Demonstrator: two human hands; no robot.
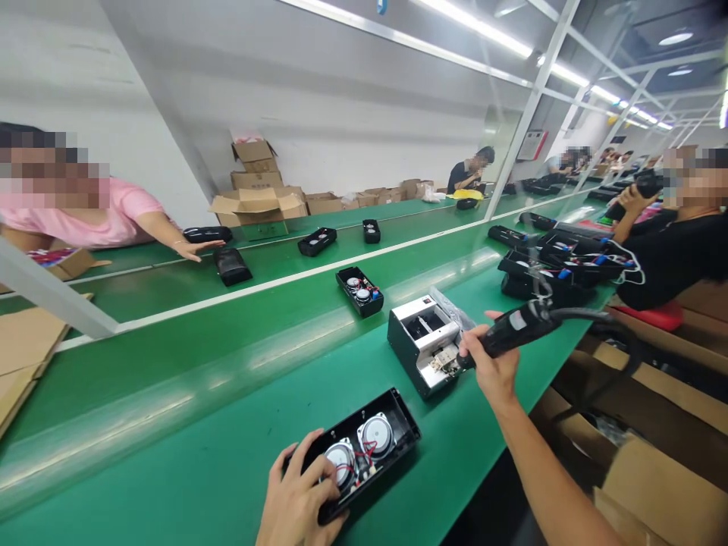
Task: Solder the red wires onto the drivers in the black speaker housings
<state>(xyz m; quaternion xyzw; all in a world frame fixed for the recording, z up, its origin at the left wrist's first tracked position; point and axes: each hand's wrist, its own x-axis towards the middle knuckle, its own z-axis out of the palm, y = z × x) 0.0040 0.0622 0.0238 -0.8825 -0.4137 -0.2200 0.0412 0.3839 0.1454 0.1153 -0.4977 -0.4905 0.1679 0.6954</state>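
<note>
My left hand (299, 493) grips the near end of an open black speaker housing (392, 425) with two round speaker drivers and red wires inside, lying on the green bench. My right hand (494, 365) is closed round a black electric screwdriver (520, 327) whose cable runs off to the right. The screwdriver's tip rests at the front of a small white and black screw feeder box (424, 341).
Another open speaker housing (359, 290) lies on the green conveyor (187, 356), with more black housings (317, 241) farther back. A stack of housings (560, 262) stands at right beside a seated person in black. A person in pink reaches toward a black housing (232, 266). Cardboard boxes (258, 199) line the wall.
</note>
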